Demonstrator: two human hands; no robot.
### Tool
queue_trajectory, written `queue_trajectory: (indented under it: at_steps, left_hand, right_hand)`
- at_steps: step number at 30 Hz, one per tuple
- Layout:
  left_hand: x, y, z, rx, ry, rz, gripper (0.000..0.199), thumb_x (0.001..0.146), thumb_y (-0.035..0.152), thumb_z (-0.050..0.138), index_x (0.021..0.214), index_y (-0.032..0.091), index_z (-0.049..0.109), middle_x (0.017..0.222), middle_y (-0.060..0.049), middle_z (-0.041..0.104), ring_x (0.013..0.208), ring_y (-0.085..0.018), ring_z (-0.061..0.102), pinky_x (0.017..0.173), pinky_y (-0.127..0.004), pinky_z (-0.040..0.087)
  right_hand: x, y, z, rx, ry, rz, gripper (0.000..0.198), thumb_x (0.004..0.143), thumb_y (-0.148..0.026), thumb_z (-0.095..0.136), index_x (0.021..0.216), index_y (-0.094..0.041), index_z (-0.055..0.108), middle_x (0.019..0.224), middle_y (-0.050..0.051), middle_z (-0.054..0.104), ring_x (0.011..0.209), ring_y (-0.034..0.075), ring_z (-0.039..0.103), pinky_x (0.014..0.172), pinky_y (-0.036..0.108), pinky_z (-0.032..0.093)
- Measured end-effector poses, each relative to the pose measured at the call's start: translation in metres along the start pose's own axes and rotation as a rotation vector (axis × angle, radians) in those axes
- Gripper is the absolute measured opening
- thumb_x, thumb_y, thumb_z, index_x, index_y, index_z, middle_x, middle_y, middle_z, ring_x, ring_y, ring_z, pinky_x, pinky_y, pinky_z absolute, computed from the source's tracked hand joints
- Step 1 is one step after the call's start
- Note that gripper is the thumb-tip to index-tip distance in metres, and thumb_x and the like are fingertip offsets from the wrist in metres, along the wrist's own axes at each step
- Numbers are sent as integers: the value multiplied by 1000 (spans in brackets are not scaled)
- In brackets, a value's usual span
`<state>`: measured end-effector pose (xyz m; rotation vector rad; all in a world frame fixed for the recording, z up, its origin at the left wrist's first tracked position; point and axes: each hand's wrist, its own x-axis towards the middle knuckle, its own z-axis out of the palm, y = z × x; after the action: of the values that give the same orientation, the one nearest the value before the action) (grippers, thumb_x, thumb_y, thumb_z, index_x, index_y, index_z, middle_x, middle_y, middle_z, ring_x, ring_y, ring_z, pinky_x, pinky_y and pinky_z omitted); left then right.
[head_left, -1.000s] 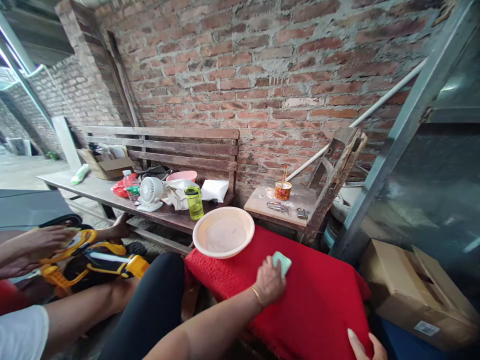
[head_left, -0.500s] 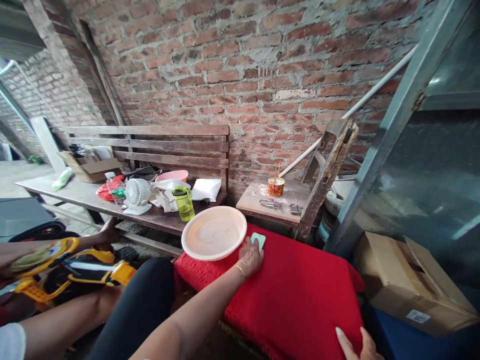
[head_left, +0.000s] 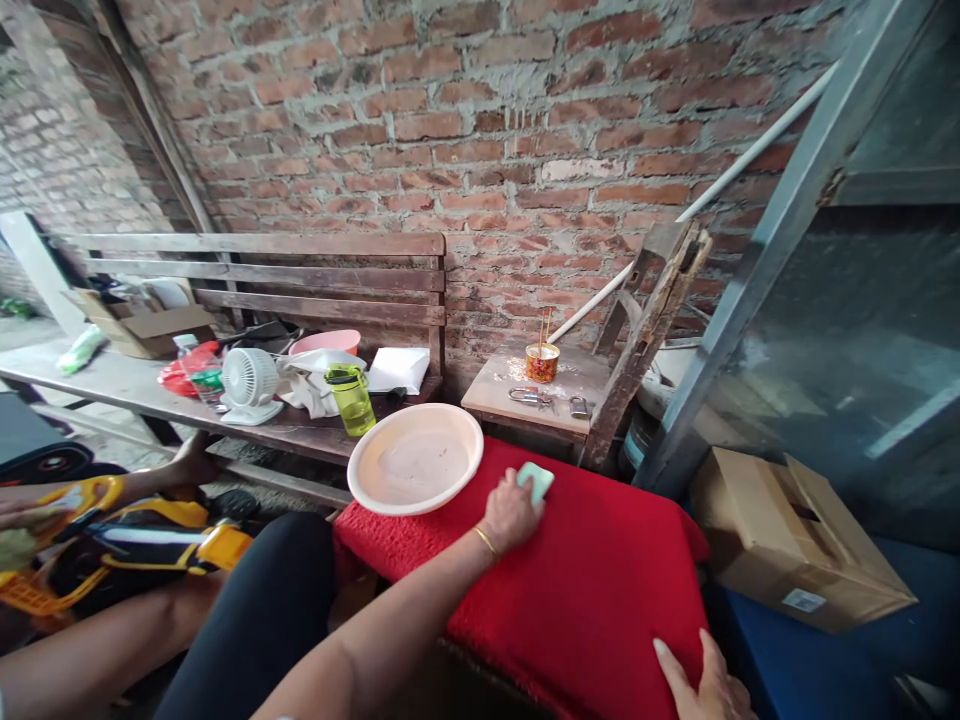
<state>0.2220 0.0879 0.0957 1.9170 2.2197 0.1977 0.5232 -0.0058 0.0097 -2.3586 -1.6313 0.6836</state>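
Head view: red cloth (head_left: 592,580) covers the work surface; brick wall (head_left: 495,130) behind, wooden bench (head_left: 322,273) beyond the far left corner, carton (head_left: 780,545) past the right edge. Pale basin (head_left: 416,460) sits at the far left corner. Mint-green block (head_left: 537,482) lies near the far edge, right of the basin; left hand (head_left: 513,512) clamped on it. Exposed end points away from the fingers, toward the far edge; rest hidden, long axis uncertain. Right hand (head_left: 705,682) by the right edge, near corner, thumb and fingers apart.
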Motion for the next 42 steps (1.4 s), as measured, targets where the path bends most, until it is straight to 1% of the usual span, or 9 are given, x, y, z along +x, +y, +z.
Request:
queue_trajectory:
  at_steps: [4,8,11,14,24,28,34,37,42]
  left_hand:
    - [20,-28,-15,37,29,-109,42,100,33,46,138,15,55,133,-20,53,118,-34,60,96,-45,51]
    - [2,32,17,4,-20,26,46,97,40,54,139,22,55,134,-16,53,116,-31,60,91,-39,53]
    - [-28,89,46,-47,-92,309,53,93,52,59,139,27,55,133,-13,53,117,-31,58,93,-41,52]
    - [-52,106,56,-85,-150,501,56,94,61,53,138,27,55,134,-14,52,116,-34,58,95,-48,52]
    - [-44,-43,-7,124,-25,16,47,102,42,50,145,24,52,129,-14,55,114,-29,64,93,-38,53]
    - [-55,-10,12,101,-54,88,50,99,44,54,145,23,53,128,-14,56,109,-29,65,89,-38,55]
    - [-91,71,51,-31,-121,532,61,96,60,52,147,28,49,136,-15,54,116,-34,61,97,-50,54]
    - [-87,55,38,-28,-85,474,57,97,60,51,143,27,52,135,-15,55,114,-33,62,96,-48,54]
    - [-51,-19,-2,76,-33,109,46,100,46,53,142,26,53,127,-13,56,111,-30,64,90,-40,55]
  right_hand:
    - [-1,1,9,-30,51,-25,97,89,-75,25,152,-2,38,121,31,68,116,43,68,99,54,53]
    - [1,2,17,-82,100,-31,89,93,-71,27,151,-4,40,117,29,70,106,40,72,97,53,54]
    - [1,2,16,-122,87,-28,89,94,-69,25,152,-3,37,115,29,69,103,39,73,96,51,54]
    - [1,2,13,-153,79,-30,89,95,-67,20,154,-2,34,116,29,69,102,39,73,95,50,54]
    - [-10,-13,1,-143,62,-25,85,95,-63,31,154,-1,35,124,31,67,112,38,71,100,49,53]
    - [-11,-19,-5,-148,52,-8,83,97,-61,30,154,-1,37,125,32,67,109,39,72,98,50,54]
    - [-9,-16,-2,-192,49,4,81,98,-60,28,153,-1,35,123,31,68,105,39,73,95,50,54]
    - [-9,-14,-1,-184,57,-15,81,98,-61,29,154,-1,34,123,31,67,108,39,72,96,50,53]
    - [-9,-14,0,-154,74,-17,82,97,-61,31,153,-1,37,125,30,67,113,38,70,100,49,52]
